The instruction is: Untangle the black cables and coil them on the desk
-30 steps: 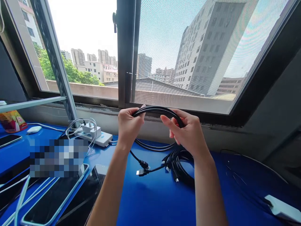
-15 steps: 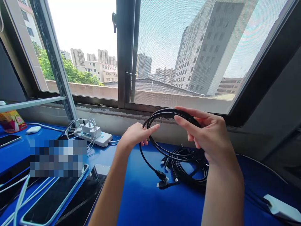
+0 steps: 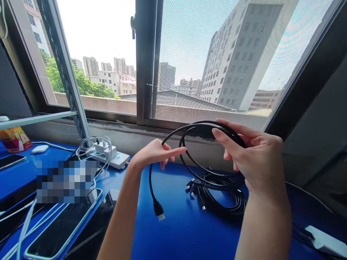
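A black HDMI cable [image 3: 195,124] hangs in loose loops between my two hands, above the blue table. My right hand [image 3: 252,155] is closed round the right side of the coil, thumb nearest me. The cable's end section lies in the curl of my left hand [image 3: 154,153], with the thumb stretched out toward the loops. Below my left hand dangles the HDMI plug [image 3: 158,208], its light-coloured tip pointing down. Under the loops a bundle of coiled black cables [image 3: 230,206] rests on the table, with several plugs on its left side; my right hand and wrist partly cover it.
At left lie a smartphone [image 3: 65,227], white cables [image 3: 25,220] and a white power strip [image 3: 119,159] with adapters. A metal shelf post [image 3: 66,68] rises near the window [image 3: 145,72]. A white box-like item [image 3: 325,240] sits at the right of the blue table [image 3: 184,234].
My hands have moved farther apart, left hand leftward and right hand rightward. The plug end has shifted left and hangs apart from the loops; the other plug seen beside it is out of sight.
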{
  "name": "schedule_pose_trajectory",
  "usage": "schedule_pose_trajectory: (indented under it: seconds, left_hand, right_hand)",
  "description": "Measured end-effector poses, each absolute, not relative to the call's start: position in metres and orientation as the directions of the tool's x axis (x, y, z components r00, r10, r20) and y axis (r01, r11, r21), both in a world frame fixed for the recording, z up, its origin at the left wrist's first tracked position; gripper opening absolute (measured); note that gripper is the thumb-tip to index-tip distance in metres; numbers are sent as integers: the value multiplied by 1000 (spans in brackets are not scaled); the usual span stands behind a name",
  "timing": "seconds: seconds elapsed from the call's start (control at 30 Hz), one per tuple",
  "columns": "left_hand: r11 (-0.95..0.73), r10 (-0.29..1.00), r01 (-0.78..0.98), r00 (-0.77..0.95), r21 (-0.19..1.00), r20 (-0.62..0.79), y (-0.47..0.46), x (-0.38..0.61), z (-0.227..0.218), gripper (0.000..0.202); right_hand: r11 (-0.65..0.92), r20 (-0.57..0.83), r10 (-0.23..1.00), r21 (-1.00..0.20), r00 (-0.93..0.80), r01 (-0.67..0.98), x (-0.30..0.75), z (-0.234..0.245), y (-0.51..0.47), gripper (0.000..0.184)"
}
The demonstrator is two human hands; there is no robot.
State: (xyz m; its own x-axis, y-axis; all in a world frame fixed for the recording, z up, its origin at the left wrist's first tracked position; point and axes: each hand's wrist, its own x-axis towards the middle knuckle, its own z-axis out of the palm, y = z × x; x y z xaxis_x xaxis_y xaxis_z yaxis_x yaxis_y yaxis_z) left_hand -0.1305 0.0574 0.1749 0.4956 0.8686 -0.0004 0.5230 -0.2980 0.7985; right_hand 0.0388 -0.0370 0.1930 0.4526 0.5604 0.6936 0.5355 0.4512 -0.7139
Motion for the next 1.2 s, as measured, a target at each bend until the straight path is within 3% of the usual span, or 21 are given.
schedule_pose_trajectory:
  seconds: [0.17,0.27,0.33,0.43,0.57,0.67,0.8,0.87,0.93,1.1,1.2]
  left_hand:
    - [-353,643,488,746,798,-172,60,-117,170,59]
    - [-238,446,376,861,896,-243,62,-108,164,67]
    - [-135,393,322,886,937,-247,63,-103,158,72]
    - [-44,457,175,879,984,-135,65,-97,148,69]
    - [-46,704,-108,702,993,109,71,-90,143,48]
    - [-127,805,-314,522,941,282,75,-87,145,33]
    - [-135,842,-493,400,860,362,76,-88,152,40]
    - [-167,854,-493,360,854,375,76,-91,154,43]
    - [-239,860,-443,316,864,400,76,-94,155,39]
    - [-393,848,-300,248,870,468,75,-103,160,20]
    - [-405,839,-254,278,878,468,75,-109,161,29]
  right_hand:
    - [580,817,352,-574,458,579,16,188,-28,31]
    - [625,866,274,-492,419,606,7,183,-26,30]
    - [633,883,270,-463,384,620,4,181,-28,28]
    - [632,888,308,-459,341,624,5,182,-31,30]
    - [638,854,348,-518,387,570,8,182,-27,34]
    - [704,807,342,-559,481,437,10,179,-12,40]
    - [717,666,458,-668,588,198,14,175,11,51]
    - [688,656,487,-695,576,210,19,173,17,50]
    - [659,709,471,-679,525,325,25,171,20,50]
    - [582,829,460,-552,318,597,38,166,23,49]
    - [580,862,448,-481,235,657,40,164,25,41]
